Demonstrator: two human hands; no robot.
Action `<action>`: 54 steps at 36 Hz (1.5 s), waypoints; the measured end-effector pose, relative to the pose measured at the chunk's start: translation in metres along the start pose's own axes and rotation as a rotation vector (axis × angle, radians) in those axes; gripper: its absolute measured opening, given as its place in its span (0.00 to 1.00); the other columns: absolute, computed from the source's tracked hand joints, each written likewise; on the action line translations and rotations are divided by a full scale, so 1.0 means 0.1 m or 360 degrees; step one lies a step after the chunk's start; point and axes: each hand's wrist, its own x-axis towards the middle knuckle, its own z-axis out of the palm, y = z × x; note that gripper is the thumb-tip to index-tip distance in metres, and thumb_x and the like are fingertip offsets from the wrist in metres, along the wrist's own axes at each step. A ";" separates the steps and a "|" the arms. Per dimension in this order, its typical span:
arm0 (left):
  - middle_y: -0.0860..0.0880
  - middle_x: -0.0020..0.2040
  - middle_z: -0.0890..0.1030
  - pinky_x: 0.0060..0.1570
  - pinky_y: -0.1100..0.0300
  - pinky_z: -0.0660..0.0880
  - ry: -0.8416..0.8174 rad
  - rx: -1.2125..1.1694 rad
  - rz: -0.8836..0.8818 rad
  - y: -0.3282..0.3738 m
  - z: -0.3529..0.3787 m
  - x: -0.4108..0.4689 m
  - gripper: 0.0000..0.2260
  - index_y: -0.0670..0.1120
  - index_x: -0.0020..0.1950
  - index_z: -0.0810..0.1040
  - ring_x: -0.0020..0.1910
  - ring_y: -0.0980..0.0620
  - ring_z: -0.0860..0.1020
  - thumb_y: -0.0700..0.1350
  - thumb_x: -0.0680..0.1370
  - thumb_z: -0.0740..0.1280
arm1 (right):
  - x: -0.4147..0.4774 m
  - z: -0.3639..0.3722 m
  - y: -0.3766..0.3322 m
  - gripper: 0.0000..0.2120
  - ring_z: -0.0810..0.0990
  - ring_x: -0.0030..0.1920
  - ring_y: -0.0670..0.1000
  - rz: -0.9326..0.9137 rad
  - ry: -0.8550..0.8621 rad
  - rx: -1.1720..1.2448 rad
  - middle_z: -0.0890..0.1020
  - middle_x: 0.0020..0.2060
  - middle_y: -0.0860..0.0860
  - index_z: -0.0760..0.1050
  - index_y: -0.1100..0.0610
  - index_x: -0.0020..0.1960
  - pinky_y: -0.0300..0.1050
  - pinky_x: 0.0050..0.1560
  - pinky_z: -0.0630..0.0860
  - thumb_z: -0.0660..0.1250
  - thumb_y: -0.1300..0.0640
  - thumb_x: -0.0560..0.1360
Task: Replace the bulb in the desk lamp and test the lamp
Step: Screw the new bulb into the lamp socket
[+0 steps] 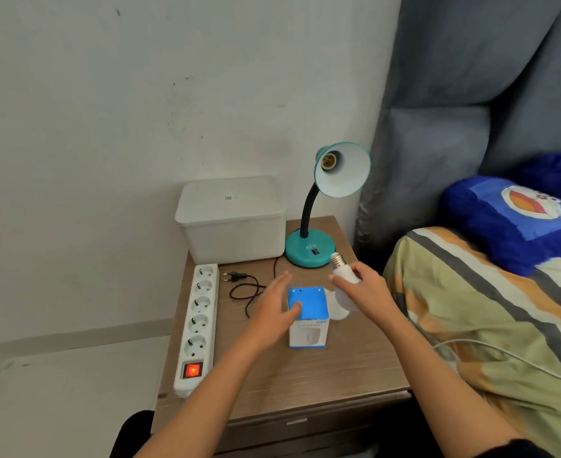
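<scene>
A teal desk lamp (310, 251) stands at the back of the wooden nightstand (305, 378). Its shade (345, 173) tilts toward me and the brass socket (328, 161) inside holds no bulb. My right hand (368, 289) grips a white bulb (343, 289) with its screw base pointing up and left, just in front of the lamp base. A second white bulb (338, 314) lies partly hidden under it. My left hand (277, 304) rests with fingers spread against the left side and blue top of a small bulb box (308, 317).
A white power strip (198, 322) with a lit red switch (192, 370) lies along the nightstand's left edge. The lamp's black plug (234, 277) and cord lie loose beside it. A white lidded bin (231, 218) stands at the back. A bed (490, 309) borders the right.
</scene>
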 end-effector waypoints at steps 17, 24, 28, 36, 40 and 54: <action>0.54 0.77 0.52 0.67 0.67 0.52 -0.0038 0.0070 0.0468 1.01 -0.60 1.68 0.42 0.52 0.77 0.47 0.73 0.62 0.52 0.41 0.72 0.71 | 1.23 -0.40 -0.97 0.16 0.76 0.42 0.50 -0.0114 0.0299 0.0344 0.78 0.47 0.54 0.77 0.56 0.57 0.36 0.35 0.70 0.70 0.53 0.71; 0.56 0.77 0.52 0.73 0.62 0.53 -0.0085 0.0054 0.0618 0.94 -0.62 1.95 0.45 0.54 0.76 0.46 0.74 0.62 0.52 0.41 0.70 0.73 | 1.52 -0.31 -0.98 0.18 0.74 0.48 0.51 -0.0069 0.0385 0.0238 0.77 0.51 0.54 0.75 0.56 0.61 0.42 0.48 0.71 0.67 0.52 0.73; 0.56 0.77 0.50 0.71 0.66 0.50 -0.0139 0.0060 0.0684 0.95 -0.61 2.04 0.48 0.55 0.76 0.43 0.74 0.63 0.50 0.42 0.69 0.75 | 1.60 -0.30 -0.99 0.17 0.75 0.45 0.51 -0.0099 0.0366 0.0124 0.78 0.48 0.55 0.75 0.59 0.59 0.44 0.46 0.73 0.66 0.53 0.73; 0.61 0.73 0.51 0.64 0.81 0.48 -0.0085 0.0048 0.0784 0.92 -0.52 2.13 0.46 0.58 0.73 0.42 0.69 0.72 0.49 0.41 0.71 0.74 | 1.68 -0.21 -0.99 0.12 0.74 0.40 0.53 -0.0130 0.0445 -0.0020 0.78 0.40 0.55 0.77 0.62 0.52 0.41 0.34 0.68 0.64 0.56 0.73; 0.61 0.71 0.52 0.63 0.82 0.49 -0.0073 0.0046 0.0804 0.91 -0.53 2.12 0.44 0.56 0.73 0.44 0.68 0.73 0.50 0.41 0.72 0.73 | 1.72 -0.17 -1.01 0.14 0.76 0.43 0.57 -0.0063 0.0414 -0.0060 0.78 0.43 0.57 0.74 0.61 0.54 0.46 0.40 0.71 0.60 0.54 0.74; 0.59 0.73 0.54 0.64 0.82 0.49 -0.0125 0.0092 0.0812 0.89 -0.61 2.16 0.45 0.57 0.73 0.44 0.70 0.69 0.51 0.40 0.71 0.74 | 1.91 -0.18 -1.11 0.24 0.73 0.60 0.62 0.0065 0.0172 -0.0449 0.72 0.62 0.62 0.63 0.63 0.68 0.51 0.57 0.71 0.59 0.53 0.75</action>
